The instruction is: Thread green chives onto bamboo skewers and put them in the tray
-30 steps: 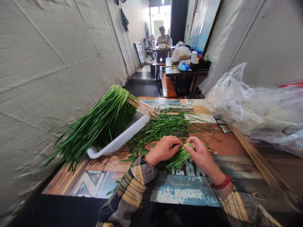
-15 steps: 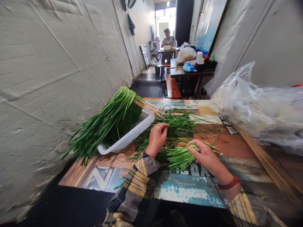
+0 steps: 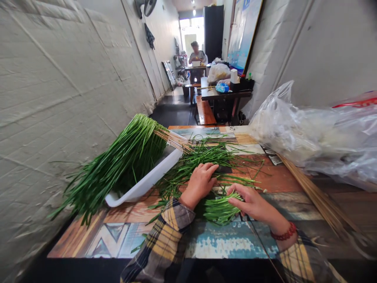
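My right hand (image 3: 253, 204) is closed around the pale stem ends of a bunch of green chives (image 3: 219, 210) lying at the front of the table. A thin skewer (image 3: 263, 247) slants from beneath that hand toward me. My left hand (image 3: 202, 181), palm down with its fingers stretched out and thumb apart, is over the near edge of the loose chives (image 3: 206, 155); its fingertips are near the stems. To the left, a thick stack of skewered chives (image 3: 123, 157) lies over a white plastic tray (image 3: 147, 179), its skewers (image 3: 176, 139) pointing right.
Long bamboo skewers (image 3: 312, 188) lie on the right side of the wood-patterned table (image 3: 224, 239). Behind them rests a large clear plastic bag (image 3: 318, 129) with pale contents. A white wall (image 3: 59, 98) runs along the left. Farther off, a person (image 3: 196, 55) sits at another table.
My left hand has moved right and its fingers, curled before, have straightened over the loose chives. My right hand keeps hold of the bunch. The camera view has shifted slightly.
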